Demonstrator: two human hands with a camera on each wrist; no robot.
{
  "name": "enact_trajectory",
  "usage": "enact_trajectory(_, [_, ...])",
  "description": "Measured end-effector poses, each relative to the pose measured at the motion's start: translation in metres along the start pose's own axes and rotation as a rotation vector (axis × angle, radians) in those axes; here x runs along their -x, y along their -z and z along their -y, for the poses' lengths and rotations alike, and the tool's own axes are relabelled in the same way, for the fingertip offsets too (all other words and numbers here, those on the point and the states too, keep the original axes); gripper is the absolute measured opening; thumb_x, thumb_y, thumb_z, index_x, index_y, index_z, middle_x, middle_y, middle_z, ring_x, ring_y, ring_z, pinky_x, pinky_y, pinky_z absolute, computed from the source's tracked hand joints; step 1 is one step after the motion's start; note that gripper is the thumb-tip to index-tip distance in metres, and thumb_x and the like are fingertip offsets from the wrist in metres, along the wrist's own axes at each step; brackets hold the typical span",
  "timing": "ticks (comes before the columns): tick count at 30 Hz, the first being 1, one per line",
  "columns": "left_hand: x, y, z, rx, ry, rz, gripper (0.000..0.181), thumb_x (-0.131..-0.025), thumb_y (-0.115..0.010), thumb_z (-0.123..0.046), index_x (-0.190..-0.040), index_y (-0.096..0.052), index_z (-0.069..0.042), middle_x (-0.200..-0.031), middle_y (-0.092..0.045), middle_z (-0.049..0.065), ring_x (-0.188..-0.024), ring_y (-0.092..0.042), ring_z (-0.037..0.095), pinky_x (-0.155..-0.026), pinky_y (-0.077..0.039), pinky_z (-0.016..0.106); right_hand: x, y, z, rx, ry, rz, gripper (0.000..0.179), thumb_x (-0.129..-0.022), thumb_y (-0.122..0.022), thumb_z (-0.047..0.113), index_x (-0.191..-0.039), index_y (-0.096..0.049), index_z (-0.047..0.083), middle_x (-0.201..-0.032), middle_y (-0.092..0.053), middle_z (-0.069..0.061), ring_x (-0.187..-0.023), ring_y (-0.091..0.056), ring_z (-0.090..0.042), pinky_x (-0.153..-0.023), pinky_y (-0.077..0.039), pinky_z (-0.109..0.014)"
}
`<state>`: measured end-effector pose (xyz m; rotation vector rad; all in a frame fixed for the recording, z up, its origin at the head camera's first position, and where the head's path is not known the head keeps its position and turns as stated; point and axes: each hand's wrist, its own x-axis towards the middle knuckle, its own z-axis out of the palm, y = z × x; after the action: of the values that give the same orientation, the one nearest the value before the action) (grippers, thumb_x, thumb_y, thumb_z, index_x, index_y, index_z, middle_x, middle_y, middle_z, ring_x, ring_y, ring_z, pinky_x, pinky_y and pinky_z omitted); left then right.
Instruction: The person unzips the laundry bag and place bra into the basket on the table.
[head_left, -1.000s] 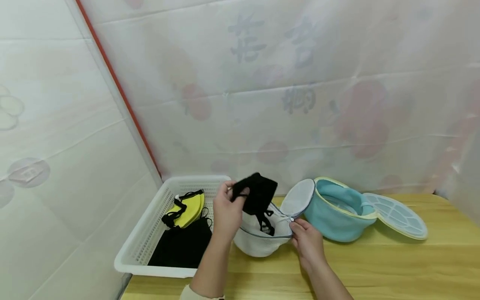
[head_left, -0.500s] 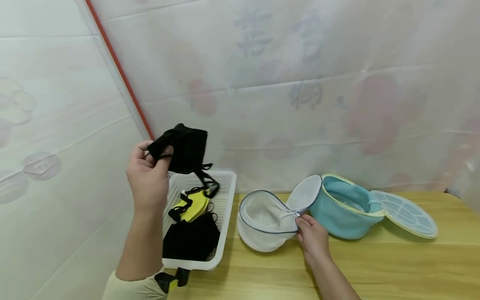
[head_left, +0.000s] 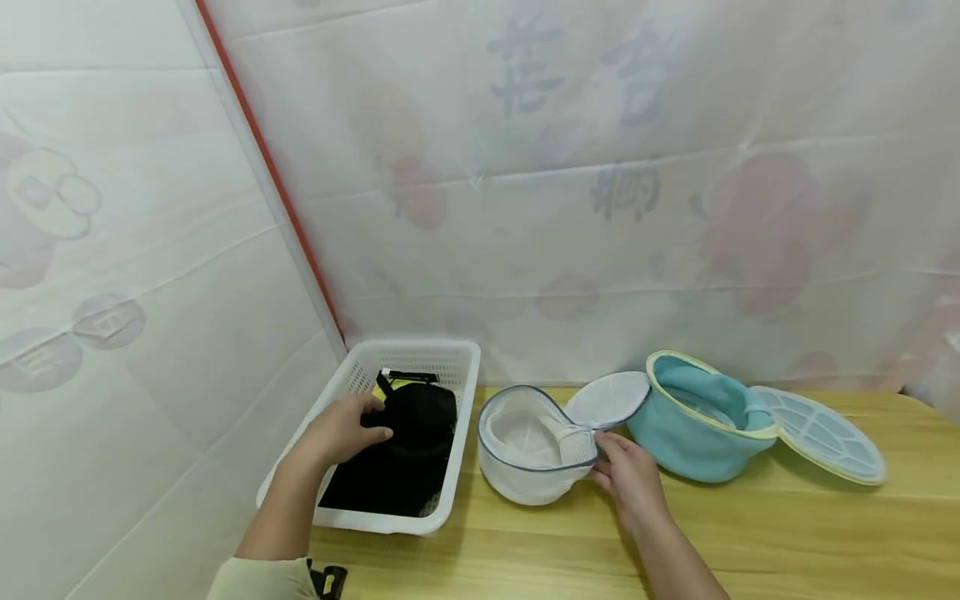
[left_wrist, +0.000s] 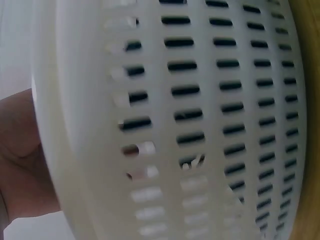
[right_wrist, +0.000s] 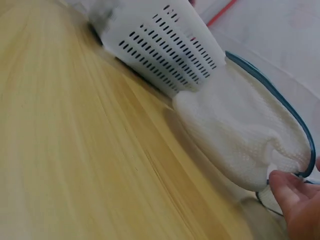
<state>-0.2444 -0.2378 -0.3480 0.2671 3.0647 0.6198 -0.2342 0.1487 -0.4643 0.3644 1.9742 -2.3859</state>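
At the white perforated basket [head_left: 463,408] my left hand [head_left: 337,429] reaches in over the left side. Its thumb and fingers lie at the edge of a folded black bra [head_left: 423,417]; I cannot tell if they still pinch it. A yellow bra [head_left: 386,388] with black straps is mostly covered by it. My right hand [head_left: 630,479] pinches the rim of a small white mesh laundry bag [head_left: 517,487] near its hinge, between thumb and fingers. The bag's lid [head_left: 609,400] is folded back. In the left wrist view the basket wall [left_wrist: 210,125] hides most of the left hand.
A larger turquoise mesh bag [head_left: 697,454] stands to the right, its pale lid [head_left: 821,433] folded out onto the wooden table [head_left: 795,542]. Black cloth [head_left: 375,483] lies in the basket's near part. A light sheet [head_left: 570,208] hangs behind everything.
The black bra has come out of the white bag, swung up to the left and gone down into the basket with my left hand. My right hand keeps its grip on the bag.
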Motion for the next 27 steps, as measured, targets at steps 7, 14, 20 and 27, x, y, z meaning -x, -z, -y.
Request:
enact_trajectory(7, [0.005, -0.005, -0.036, 0.016, -0.051, -0.088, 0.042, -0.091, -0.07, -0.029, -0.126, -0.063, -0.008, -0.127, -0.065, 0.012, -0.121, -0.058, 0.035, -0.098, -0.049, 0.054, -0.003, 0.011, 0.004, 0.148, -0.001, 0.001, 0.052, -0.101, -0.053, 0.029, -0.135, -0.049, -0.01, -0.098, -0.071, -0.007, -0.083, -0.069, -0.012, -0.075, -0.061, -0.028])
enact_trajectory(14, [0.011, -0.038, -0.088, 0.164, -0.124, -0.265, 0.046, -0.093, -0.067, -0.037, -0.136, -0.058, -0.022, -0.139, -0.058, -0.001, -0.132, -0.052, 0.024, -0.108, -0.044, 0.049, 0.006, 0.025, 0.016, 0.459, 0.138, -0.014, 0.049, -0.1, -0.055, 0.037, -0.133, -0.057, 0.0, -0.105, -0.072, -0.012, -0.089, -0.071, -0.019, -0.075, -0.061, -0.029])
enact_trajectory(20, [0.018, -0.066, -0.116, 0.238, -0.256, -0.395, 0.055, -0.092, -0.068, -0.036, -0.142, -0.052, -0.019, -0.147, -0.051, 0.002, -0.139, -0.044, 0.023, -0.113, -0.04, 0.048, 0.028, 0.034, 0.034, 0.797, 0.54, -0.153, 0.041, -0.1, -0.056, 0.036, -0.127, -0.065, 0.007, -0.105, -0.074, -0.009, -0.095, -0.07, -0.026, -0.079, -0.059, -0.04])
enact_trajectory(27, [0.022, -0.075, -0.113, 0.146, -0.233, -0.404, 0.068, -0.091, -0.067, -0.046, -0.149, -0.042, -0.022, -0.156, -0.04, 0.005, -0.147, -0.031, 0.028, -0.113, -0.025, 0.069, 0.039, 0.046, 0.048, 0.862, 0.867, -0.235, 0.045, -0.092, -0.07, 0.024, -0.131, -0.061, 0.005, -0.126, -0.066, -0.017, -0.118, -0.059, -0.04, -0.095, -0.048, -0.056])
